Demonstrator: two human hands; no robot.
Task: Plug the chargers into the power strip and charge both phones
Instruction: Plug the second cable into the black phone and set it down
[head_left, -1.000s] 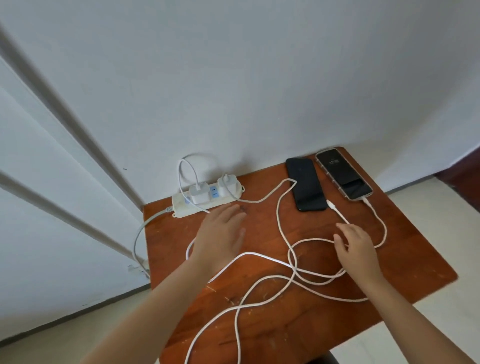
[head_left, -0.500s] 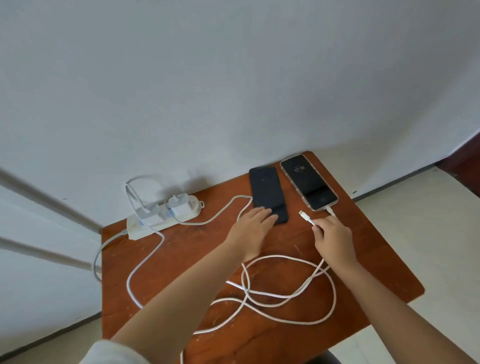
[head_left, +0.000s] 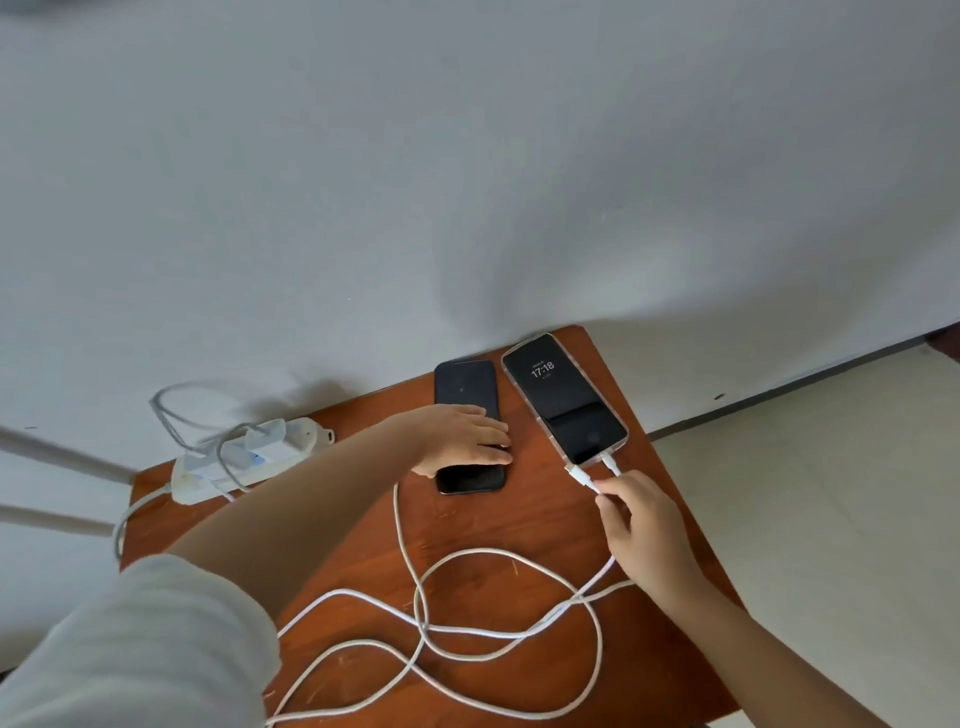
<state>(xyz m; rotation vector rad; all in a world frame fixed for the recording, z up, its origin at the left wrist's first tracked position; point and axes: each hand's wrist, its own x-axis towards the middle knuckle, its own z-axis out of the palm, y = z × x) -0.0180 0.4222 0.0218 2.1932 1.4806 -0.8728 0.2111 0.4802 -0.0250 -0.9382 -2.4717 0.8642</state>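
Note:
Two phones lie side by side at the back of the wooden table (head_left: 519, 519). The right phone (head_left: 563, 397) has a lit screen reading 17:18 and a white cable plugged into its near end. The left phone (head_left: 467, 387) is dark; my left hand (head_left: 462, 436) rests flat across its lower half. My right hand (head_left: 641, 525) pinches the free white cable (head_left: 584, 478) just behind its plug, a little in front of the right phone. The white power strip (head_left: 244, 460) at the back left carries two white chargers.
Loose loops of white cable (head_left: 431, 629) cover the middle and front of the table. The table stands against a white wall (head_left: 467, 182). Its right edge drops to a pale floor (head_left: 831, 493). The strip's cord hangs off the left edge.
My left hand has slid from the dark phone's near end up onto its lower half. My right hand has lifted the cable plug slightly toward the phones. The view has shifted closer.

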